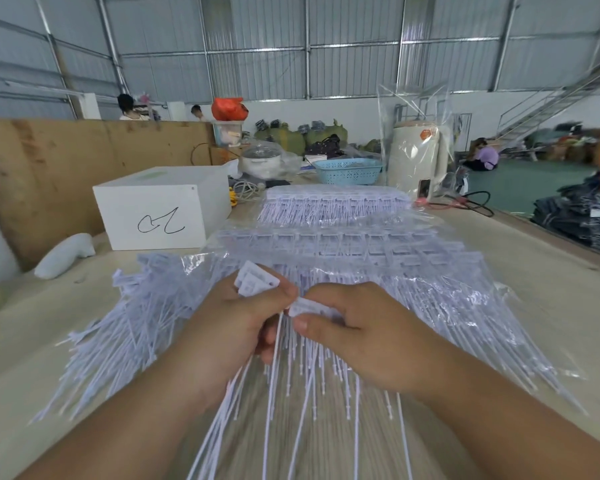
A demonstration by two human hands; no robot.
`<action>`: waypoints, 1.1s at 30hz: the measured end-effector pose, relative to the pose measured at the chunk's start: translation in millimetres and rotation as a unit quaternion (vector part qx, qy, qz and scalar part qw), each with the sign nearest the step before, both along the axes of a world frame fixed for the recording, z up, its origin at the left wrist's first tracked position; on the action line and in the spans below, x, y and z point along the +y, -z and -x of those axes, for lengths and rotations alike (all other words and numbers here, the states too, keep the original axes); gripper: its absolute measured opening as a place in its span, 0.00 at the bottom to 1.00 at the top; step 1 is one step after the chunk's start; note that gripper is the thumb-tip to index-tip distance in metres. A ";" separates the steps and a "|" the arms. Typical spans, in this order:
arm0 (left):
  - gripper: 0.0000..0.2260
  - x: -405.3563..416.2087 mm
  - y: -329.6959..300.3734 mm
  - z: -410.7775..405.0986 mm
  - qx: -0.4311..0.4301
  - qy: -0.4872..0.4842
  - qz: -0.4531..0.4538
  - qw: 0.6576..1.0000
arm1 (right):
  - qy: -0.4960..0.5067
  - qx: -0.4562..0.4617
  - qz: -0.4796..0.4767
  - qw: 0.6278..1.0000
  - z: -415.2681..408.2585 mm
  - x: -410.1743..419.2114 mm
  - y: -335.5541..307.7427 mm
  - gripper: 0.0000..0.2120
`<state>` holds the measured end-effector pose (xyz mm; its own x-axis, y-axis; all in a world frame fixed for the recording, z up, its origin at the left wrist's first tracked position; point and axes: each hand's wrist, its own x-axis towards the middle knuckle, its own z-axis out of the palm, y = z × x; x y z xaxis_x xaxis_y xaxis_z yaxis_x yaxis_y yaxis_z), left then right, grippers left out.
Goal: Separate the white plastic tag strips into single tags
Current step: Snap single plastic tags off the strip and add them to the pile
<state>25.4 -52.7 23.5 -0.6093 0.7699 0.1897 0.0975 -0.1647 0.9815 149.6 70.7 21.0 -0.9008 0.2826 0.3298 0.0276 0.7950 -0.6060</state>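
Here, left of the strip, loose tags fan across the table, a white box behind them. The left hand grips a small bunch of freed tags, fingers curled round them, heads poking up. Just right, touching it, the right hand pinches the next head on the strip between thumb and forefinger. To part it cleanly, I'd snap close to the joint, with the strip held firm. Both wrists angle inward, palms down, above bagged strips beyond.
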 end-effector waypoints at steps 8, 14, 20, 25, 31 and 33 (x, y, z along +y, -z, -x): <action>0.09 4.6 -4.7 4.4 0.061 -0.087 0.039 0.994 | 0.097 0.059 -0.175 0.978 4.5 -14.7 -2.3 0.14; 0.12 -5.4 -14.0 11.4 0.126 -0.039 0.114 0.985 | 0.083 0.063 -0.337 0.936 3.0 -22.8 -6.1 0.08; 0.14 -3.5 -13.2 17.8 0.048 -0.039 0.135 0.989 | 0.062 0.087 -0.337 0.935 4.5 -21.5 -4.8 0.09; 0.09 -4.4 -9.3 32.9 0.315 -0.282 0.098 0.901 | 0.068 0.144 -0.278 0.947 1.7 -16.6 -5.7 0.15; 0.10 -5.2 -11.2 19.9 0.086 -0.094 0.018 0.992 | 0.055 0.170 -0.064 0.982 -4.2 -9.3 -7.2 0.15; 0.11 1.6 -7.4 0.4 -0.002 0.009 -0.004 1.000 | 0.030 0.137 -0.053 0.989 -0.8 -9.4 -2.1 0.25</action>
